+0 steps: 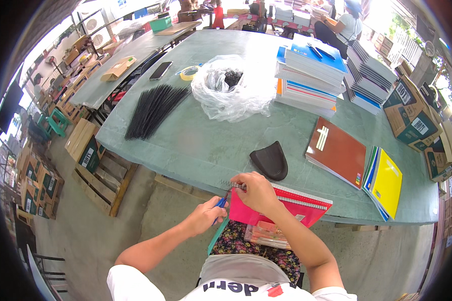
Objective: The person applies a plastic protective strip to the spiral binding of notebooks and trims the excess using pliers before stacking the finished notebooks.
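Blue-handled pliers [220,204] are gripped in my left hand [202,218], their jaws at the left end of a spiral binding coil [227,184]. My right hand [258,193] pinches that coil with closed fingers, beside the top edge of a pink-red notebook [314,214]. The notebook leans at the table's front edge, over my lap. Its coil runs along the upper edge, and my right hand and wrist hide part of the cover. Just beyond my right hand lies a dark, rounded pad-like piece [271,161].
On the green table [201,145] lie black spiral coils [153,111], a phone [160,70], tape [188,75] and a clear plastic bag [228,103]. Rightward are a brown notebook [336,150], yellow notebook [386,183], notebook stacks [306,75] and cartons [412,115]. A person [346,27] sits far off.
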Tool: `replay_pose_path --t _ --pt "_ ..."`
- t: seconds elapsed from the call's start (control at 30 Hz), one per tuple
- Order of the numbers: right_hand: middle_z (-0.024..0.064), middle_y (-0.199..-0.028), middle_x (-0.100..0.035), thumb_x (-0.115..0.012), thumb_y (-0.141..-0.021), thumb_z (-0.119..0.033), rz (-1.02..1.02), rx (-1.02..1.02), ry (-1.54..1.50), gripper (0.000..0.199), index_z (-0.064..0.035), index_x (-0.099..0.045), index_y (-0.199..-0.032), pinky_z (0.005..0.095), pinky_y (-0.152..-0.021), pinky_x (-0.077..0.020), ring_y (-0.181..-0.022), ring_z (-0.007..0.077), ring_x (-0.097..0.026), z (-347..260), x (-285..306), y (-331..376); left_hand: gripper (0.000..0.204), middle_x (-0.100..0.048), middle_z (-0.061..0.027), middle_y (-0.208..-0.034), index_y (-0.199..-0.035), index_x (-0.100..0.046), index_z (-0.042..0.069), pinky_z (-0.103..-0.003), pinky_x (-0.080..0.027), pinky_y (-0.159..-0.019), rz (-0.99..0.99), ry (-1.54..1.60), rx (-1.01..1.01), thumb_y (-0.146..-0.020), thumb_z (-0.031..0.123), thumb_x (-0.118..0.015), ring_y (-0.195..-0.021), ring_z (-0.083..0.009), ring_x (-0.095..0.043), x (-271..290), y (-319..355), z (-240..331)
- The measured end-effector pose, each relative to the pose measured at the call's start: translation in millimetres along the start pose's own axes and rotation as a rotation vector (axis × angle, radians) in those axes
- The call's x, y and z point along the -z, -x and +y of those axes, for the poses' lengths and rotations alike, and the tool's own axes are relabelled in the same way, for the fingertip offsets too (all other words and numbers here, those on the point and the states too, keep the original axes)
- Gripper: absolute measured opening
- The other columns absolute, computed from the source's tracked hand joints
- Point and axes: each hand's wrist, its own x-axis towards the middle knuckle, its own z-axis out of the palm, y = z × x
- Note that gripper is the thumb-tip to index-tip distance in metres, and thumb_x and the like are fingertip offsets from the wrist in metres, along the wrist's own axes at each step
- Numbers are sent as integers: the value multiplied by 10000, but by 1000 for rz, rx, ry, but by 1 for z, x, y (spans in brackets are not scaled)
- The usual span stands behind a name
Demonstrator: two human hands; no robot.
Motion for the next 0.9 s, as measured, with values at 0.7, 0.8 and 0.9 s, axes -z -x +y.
replay_pose_path --t 0.7,0.8,0.9 --pt "54 -907 -642 -597 -719 -1 -9 -1 -150 323 -169 -691 -977 335 -689 -458 -721 209 -535 4 11 0 438 -609 -104 -952 -1119 -524 0 -315 -452 -737 20 -303 125 -813 306 -455 -810 -180 -554 6 -4 36" --pt "43 -914 -642 -593 -718 5 -38 20 -160 322 -163 -688 -976 327 -695 -460 -735 209 -539 2 10 3 391 -593 -65 -847 -1106 -544 28 -317 -447 -678 23 -272 153 -804 266 -473 -754 -157 -555 0 -6 41" --pt "32 -934 -632 -565 -740 5 -50 102 -94 313 -157 -681 -981 345 -741 -471 -826 229 -549 3 9 5 310 -590 -69 -757 -1022 -562 24 -328 -444 -647 75 -550 35 -821 254 -514 -719 -156 -560 0 -14 30"
